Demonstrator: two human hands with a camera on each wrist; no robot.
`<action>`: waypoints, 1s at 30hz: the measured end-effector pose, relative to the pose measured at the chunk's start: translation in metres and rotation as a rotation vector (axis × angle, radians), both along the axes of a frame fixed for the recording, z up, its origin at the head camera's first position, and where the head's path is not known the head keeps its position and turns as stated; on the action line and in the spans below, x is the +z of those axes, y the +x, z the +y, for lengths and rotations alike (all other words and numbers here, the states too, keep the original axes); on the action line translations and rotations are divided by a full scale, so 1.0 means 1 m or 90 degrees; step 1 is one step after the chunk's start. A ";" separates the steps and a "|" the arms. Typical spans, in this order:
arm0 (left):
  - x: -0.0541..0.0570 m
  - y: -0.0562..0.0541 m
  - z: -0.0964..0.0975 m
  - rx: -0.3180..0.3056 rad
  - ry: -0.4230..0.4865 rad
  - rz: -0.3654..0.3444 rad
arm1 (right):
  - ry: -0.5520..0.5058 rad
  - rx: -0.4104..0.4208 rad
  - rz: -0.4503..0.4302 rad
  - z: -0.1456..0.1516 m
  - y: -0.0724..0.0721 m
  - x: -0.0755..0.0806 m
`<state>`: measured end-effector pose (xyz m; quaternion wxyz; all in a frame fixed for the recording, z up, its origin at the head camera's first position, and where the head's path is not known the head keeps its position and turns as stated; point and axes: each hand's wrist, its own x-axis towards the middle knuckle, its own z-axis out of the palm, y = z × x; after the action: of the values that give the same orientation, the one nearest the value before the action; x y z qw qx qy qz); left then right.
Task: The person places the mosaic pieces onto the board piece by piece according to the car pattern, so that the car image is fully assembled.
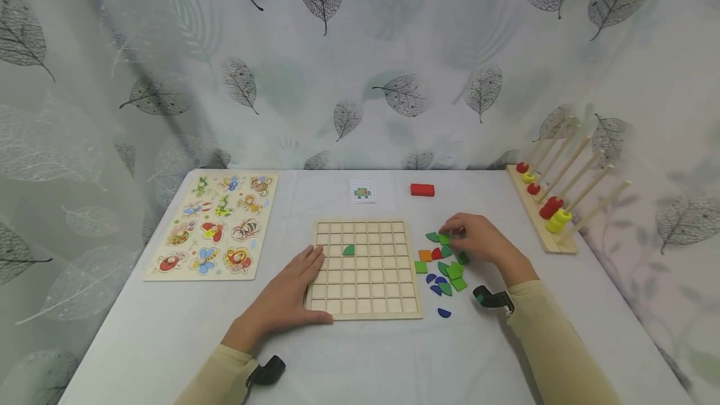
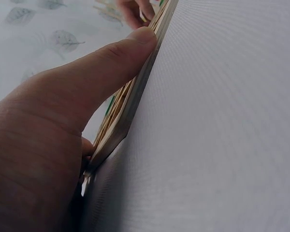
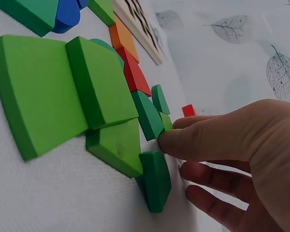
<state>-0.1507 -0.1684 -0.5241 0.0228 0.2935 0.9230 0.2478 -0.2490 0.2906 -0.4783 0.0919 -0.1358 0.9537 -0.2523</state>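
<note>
A square wooden grid board [image 1: 368, 316] lies on the table, with one dark green quarter-round block [image 1: 349, 250] in a cell. My left hand [image 1: 287, 289] rests at the board's near left corner. Its fingers lie over the left side, and its straight thumb [image 2: 111, 58] presses along the near edge. Right of the board, my right hand [image 1: 485, 244] reaches to the far end of a loose pile of blocks. Thumb and forefinger pinch a light green block [image 3: 166, 121], mostly hidden in the right wrist view. The other fingers are loosely bent beside a dark green block [image 3: 155, 181].
Green, blue, red and orange [image 1: 424, 255] blocks lie right of the board. Beyond it are a pattern card [image 1: 362, 192] and a red block [image 1: 422, 190]. An insect puzzle board [image 1: 208, 230] lies left; a peg stand with rings [image 1: 540, 211] stands right.
</note>
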 end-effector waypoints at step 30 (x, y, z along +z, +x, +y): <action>0.001 0.001 -0.001 0.003 0.000 -0.011 | -0.003 -0.016 0.015 0.002 0.000 0.002</action>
<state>-0.1501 -0.1690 -0.5233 0.0302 0.2893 0.9234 0.2506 -0.2493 0.2924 -0.4759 0.0770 -0.1273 0.9556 -0.2544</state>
